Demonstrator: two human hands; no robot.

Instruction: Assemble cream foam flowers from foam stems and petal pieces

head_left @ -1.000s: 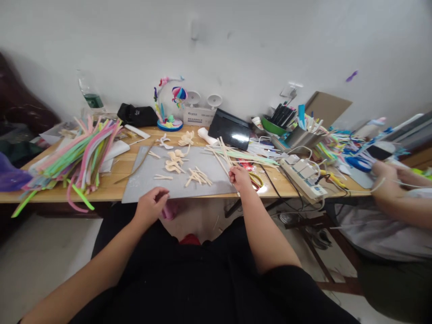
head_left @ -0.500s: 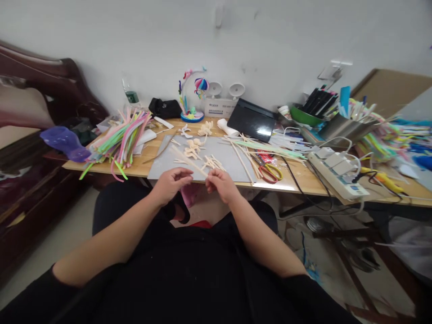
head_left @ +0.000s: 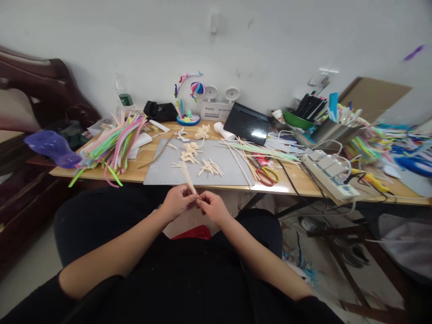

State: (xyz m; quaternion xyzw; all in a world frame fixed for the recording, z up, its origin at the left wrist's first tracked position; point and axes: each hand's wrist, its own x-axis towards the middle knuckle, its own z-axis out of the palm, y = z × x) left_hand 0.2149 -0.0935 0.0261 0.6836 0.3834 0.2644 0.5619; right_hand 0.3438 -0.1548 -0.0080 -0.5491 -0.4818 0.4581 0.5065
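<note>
A thin cream pipe cleaner (head_left: 188, 175) slants up from my hands over the front edge of a grey mat (head_left: 232, 173). My left hand (head_left: 178, 201) pinches it near its lower end. The fingertips of my right hand (head_left: 213, 207) are closed on that same end, touching the left fingers. Just beyond, on the mat, lie a small pile of short cut cream pieces (head_left: 211, 167) and some curled cream shapes (head_left: 189, 154). A petalled cream shape (head_left: 202, 132) rests behind them.
Bundled coloured pipe cleaners (head_left: 116, 146) lie at the left by a purple object (head_left: 52, 147). To the right are scissors (head_left: 266, 175), long loose stems (head_left: 243, 157), a black tablet-like case (head_left: 247, 123) and a power strip (head_left: 330, 173) with cables. A colourful balloon ornament (head_left: 189, 101) stands behind.
Both hands have come together and lower, toward my body. The pipe cleaner now points more steeply upward, and my left hand has closed on it. The view has shifted slightly.
</note>
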